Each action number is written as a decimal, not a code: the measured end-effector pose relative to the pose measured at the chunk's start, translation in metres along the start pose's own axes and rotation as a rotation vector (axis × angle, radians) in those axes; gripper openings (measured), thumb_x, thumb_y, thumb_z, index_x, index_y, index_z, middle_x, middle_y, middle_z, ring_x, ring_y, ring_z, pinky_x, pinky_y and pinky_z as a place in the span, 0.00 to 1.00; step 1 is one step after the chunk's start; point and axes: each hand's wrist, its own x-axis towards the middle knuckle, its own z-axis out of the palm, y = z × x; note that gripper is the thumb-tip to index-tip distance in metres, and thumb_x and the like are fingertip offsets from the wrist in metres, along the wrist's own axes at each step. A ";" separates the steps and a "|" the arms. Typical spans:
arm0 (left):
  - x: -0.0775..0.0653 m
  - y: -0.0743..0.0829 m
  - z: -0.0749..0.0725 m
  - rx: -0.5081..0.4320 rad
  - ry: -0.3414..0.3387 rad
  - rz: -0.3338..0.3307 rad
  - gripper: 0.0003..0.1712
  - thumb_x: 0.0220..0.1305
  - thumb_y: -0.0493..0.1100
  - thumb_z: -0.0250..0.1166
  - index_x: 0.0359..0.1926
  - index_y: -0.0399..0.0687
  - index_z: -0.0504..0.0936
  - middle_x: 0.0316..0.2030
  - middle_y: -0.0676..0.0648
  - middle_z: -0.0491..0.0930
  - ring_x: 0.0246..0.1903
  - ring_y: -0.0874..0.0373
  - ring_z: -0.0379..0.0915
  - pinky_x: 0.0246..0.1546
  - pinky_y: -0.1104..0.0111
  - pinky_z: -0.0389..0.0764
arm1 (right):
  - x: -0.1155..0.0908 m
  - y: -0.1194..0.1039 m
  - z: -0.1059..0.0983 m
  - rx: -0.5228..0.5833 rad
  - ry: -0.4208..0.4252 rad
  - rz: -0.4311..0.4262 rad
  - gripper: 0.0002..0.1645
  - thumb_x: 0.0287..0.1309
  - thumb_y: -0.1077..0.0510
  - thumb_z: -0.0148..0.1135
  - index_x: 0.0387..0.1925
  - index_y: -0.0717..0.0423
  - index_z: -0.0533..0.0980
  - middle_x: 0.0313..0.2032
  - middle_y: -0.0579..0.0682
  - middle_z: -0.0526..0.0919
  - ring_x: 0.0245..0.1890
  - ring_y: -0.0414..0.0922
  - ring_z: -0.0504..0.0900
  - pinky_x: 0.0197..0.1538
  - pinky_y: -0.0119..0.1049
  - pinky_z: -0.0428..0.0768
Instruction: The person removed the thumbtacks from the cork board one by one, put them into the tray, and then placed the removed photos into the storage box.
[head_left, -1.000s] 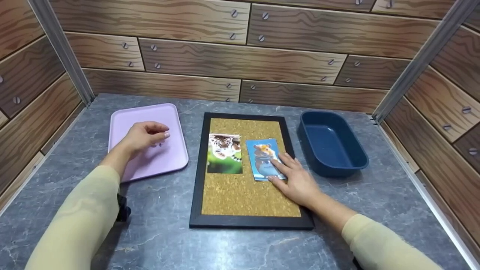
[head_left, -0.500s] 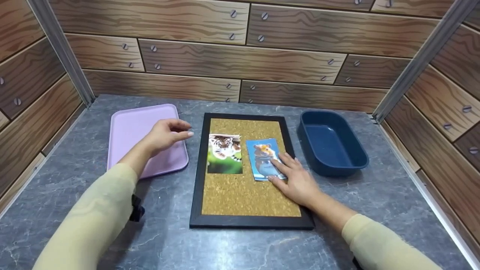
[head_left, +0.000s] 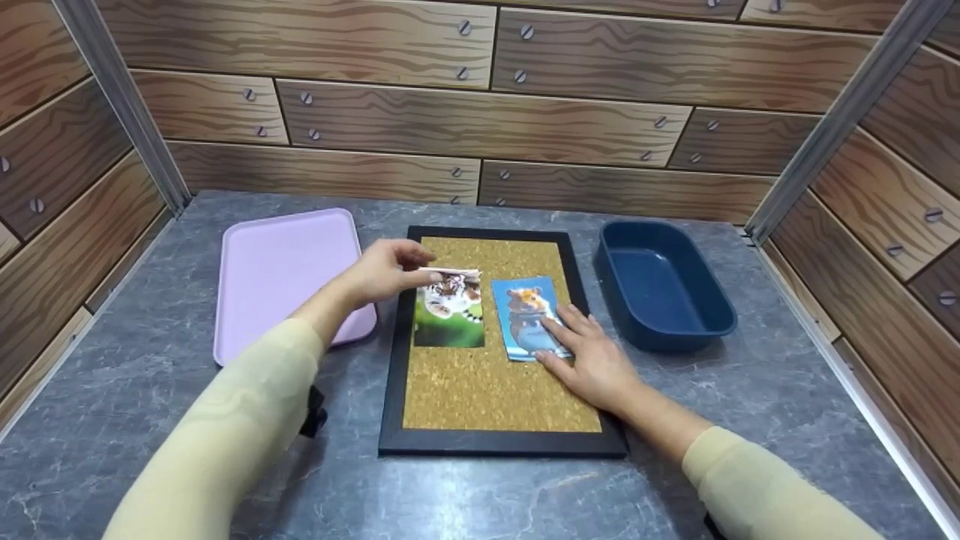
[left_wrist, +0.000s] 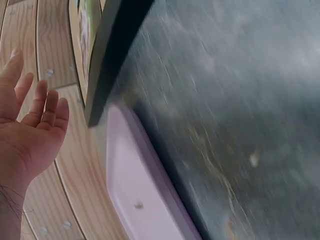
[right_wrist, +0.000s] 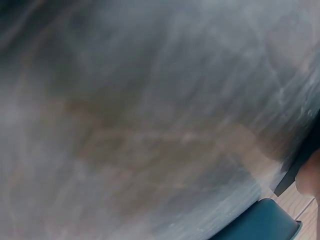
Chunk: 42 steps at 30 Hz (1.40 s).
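Note:
A black-framed cork board (head_left: 502, 394) lies on the grey table, bearing two animal pictures. The tiger picture (head_left: 450, 326) is on the left, its top edge slightly raised or creased. My left hand (head_left: 382, 271) hovers at that picture's upper left corner, thumb and fingers apart; whether they touch it cannot be told. In the left wrist view, the left hand (left_wrist: 30, 120) shows loosely bent fingers and nothing visibly held. My right hand (head_left: 600, 367) rests with fingers spread on the lower right of the hamster picture (head_left: 525, 300) and on the board. Only a sliver of it shows in the right wrist view.
A pink-lilac tray (head_left: 281, 262) lies left of the board; a small pale speck (left_wrist: 138, 205) shows on it in the left wrist view. To the right stands a deep navy-blue bin (head_left: 660, 285). Wood-patterned walls (head_left: 390, 116) enclose the table's back and sides.
My left hand has moved right, from above the pink-lilac tray to the tiger picture's upper left corner. The right hand and both pictures have stayed in place.

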 end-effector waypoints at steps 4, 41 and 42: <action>0.006 0.006 0.015 0.025 -0.035 0.007 0.24 0.66 0.41 0.76 0.58 0.31 0.85 0.51 0.34 0.86 0.49 0.47 0.81 0.55 0.59 0.80 | 0.000 0.000 0.001 0.006 0.005 -0.002 0.40 0.72 0.36 0.63 0.76 0.50 0.72 0.79 0.58 0.63 0.80 0.57 0.57 0.80 0.57 0.55; 0.028 0.026 0.089 0.057 -0.149 -0.140 0.41 0.70 0.59 0.72 0.72 0.38 0.75 0.59 0.37 0.83 0.57 0.46 0.81 0.60 0.54 0.81 | 0.001 0.000 0.000 -0.008 -0.009 0.015 0.40 0.73 0.34 0.62 0.77 0.48 0.71 0.80 0.57 0.62 0.80 0.58 0.57 0.79 0.60 0.56; 0.028 0.026 0.089 0.051 -0.146 -0.144 0.41 0.69 0.59 0.72 0.73 0.38 0.75 0.60 0.36 0.82 0.58 0.45 0.80 0.61 0.54 0.80 | 0.001 0.000 -0.001 -0.008 -0.009 0.014 0.40 0.73 0.34 0.62 0.77 0.48 0.71 0.80 0.57 0.62 0.80 0.58 0.57 0.79 0.60 0.56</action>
